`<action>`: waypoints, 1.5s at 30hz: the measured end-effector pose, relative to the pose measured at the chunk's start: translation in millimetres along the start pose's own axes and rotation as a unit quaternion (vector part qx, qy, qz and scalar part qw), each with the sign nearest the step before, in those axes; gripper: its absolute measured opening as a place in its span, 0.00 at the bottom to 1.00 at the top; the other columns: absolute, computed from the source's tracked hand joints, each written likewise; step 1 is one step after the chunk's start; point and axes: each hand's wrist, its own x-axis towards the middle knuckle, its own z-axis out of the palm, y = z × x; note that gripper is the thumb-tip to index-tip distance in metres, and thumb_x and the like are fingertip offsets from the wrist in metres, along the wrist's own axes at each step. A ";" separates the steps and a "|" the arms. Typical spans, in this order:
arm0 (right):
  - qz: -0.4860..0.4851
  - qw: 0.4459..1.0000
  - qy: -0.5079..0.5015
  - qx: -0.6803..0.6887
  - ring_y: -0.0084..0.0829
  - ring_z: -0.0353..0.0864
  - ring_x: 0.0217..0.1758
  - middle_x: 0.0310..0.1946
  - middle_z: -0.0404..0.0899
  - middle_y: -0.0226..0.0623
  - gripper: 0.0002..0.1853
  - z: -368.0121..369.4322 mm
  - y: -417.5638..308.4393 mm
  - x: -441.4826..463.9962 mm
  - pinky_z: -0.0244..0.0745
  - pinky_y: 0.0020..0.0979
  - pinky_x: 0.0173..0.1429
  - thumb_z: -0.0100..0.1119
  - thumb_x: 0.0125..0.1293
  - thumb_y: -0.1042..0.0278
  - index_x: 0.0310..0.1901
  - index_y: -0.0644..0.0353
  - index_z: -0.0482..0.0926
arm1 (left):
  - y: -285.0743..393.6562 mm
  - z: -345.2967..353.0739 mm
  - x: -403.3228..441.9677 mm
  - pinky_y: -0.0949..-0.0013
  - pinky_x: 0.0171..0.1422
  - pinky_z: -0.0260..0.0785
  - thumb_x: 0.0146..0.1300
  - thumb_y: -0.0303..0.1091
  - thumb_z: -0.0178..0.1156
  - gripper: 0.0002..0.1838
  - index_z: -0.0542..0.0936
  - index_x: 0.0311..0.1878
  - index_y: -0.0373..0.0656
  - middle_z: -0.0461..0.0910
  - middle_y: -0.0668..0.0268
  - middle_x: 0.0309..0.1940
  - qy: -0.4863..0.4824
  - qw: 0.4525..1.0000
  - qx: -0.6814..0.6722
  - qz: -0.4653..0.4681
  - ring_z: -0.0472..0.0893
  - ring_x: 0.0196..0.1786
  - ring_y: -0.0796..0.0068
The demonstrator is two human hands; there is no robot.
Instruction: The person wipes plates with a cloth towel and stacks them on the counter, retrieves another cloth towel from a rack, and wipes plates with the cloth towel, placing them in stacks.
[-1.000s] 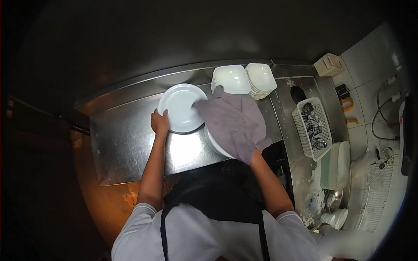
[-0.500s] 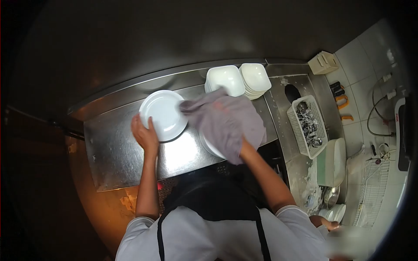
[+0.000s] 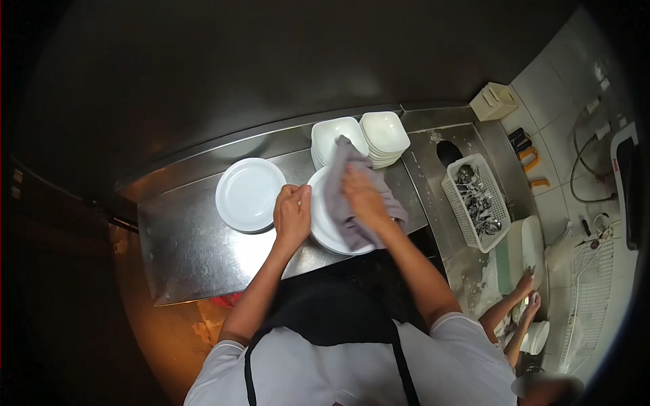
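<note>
A grey cloth (image 3: 340, 216) lies bunched across a round white plate (image 3: 319, 223) in the middle of the counter. My right hand (image 3: 362, 196) presses and grips the cloth on top of it, the fingers slightly blurred. At the plate's left rim, my left hand (image 3: 292, 215) is closed on the edge with the thumb uppermost. Whether other plates lie under this one is hidden by the cloth and hands. To the left of my left hand another round white plate (image 3: 250, 195), apparently atop a small stack, rests on the steel counter.
Stacked square white bowls (image 3: 384, 132) stand at the back of the counter (image 3: 183, 250). On the right, a white basket (image 3: 477, 203) of cutlery sits in the sink area. Another person's hands (image 3: 528, 291) work at the lower right, near a green and white block (image 3: 521, 254).
My left hand has left the left-hand plate and moved right to the rim of the plate under the cloth. The cloth has shifted over that plate. The other person's hands have come into view.
</note>
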 end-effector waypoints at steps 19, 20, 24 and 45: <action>-0.090 0.971 0.017 0.219 0.47 0.69 0.73 0.66 0.76 0.46 0.17 -20.5 -52.7 -30.0 0.61 0.45 0.76 0.53 0.74 0.62 0.57 0.62 0.81 | 11.4 3.9 19.8 0.52 0.50 0.70 0.79 0.62 0.37 0.42 0.85 0.38 0.27 0.84 0.43 0.34 -0.002 0.981 0.041 -0.189 0.82 0.39 0.46; -0.090 0.958 -0.007 0.271 0.46 0.71 0.72 0.64 0.78 0.44 0.17 -29.8 -62.0 -42.9 0.63 0.44 0.75 0.55 0.73 0.61 0.56 0.61 0.81 | 4.8 5.9 20.1 0.54 0.47 0.70 0.78 0.63 0.36 0.43 0.84 0.36 0.28 0.84 0.47 0.30 0.007 0.982 0.016 -0.187 0.82 0.36 0.53; -0.014 0.970 0.029 0.241 0.44 0.78 0.62 0.54 0.83 0.41 0.18 -74.6 -53.8 -104.1 0.69 0.43 0.68 0.64 0.67 0.59 0.53 0.60 0.83 | -13.9 14.0 23.4 0.60 0.40 0.70 0.76 0.59 0.47 0.34 0.85 0.39 0.32 0.79 0.59 0.22 -0.006 0.981 -0.091 -0.172 0.79 0.31 0.63; 0.127 0.427 0.102 0.890 0.34 0.79 0.61 0.58 0.80 0.42 0.17 -123.2 -42.0 -43.2 0.73 0.32 0.66 0.44 0.79 0.64 0.62 0.59 0.73 | 43.2 -25.3 -35.9 0.70 0.65 0.71 0.69 0.23 0.59 0.27 0.72 0.71 0.36 0.82 0.60 0.58 -0.192 0.926 -0.312 -0.088 0.80 0.60 0.74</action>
